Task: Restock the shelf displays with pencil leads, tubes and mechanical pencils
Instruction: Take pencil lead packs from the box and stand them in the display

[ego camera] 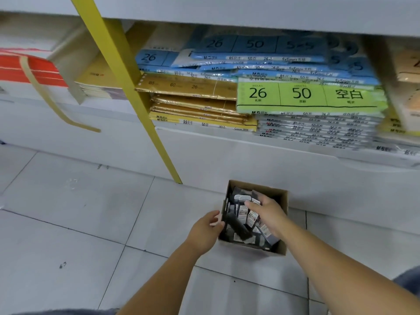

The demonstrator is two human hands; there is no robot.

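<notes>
A small brown cardboard box (281,226) stands on the tiled floor in front of the shelf base. It is filled with several dark packs of pencil leads (241,223) with white labels. My left hand (205,231) grips the box's left wall, thumb over the rim. My right hand (267,211) reaches into the box from the right, its fingers down among the packs; whether they hold one is hidden.
A low shelf (227,142) above the box carries stacks of loose-leaf paper packs in blue, green and yellow wrappers. A yellow upright (136,98) runs slantwise down to the floor left of the box. Red-and-white stock lies at far left.
</notes>
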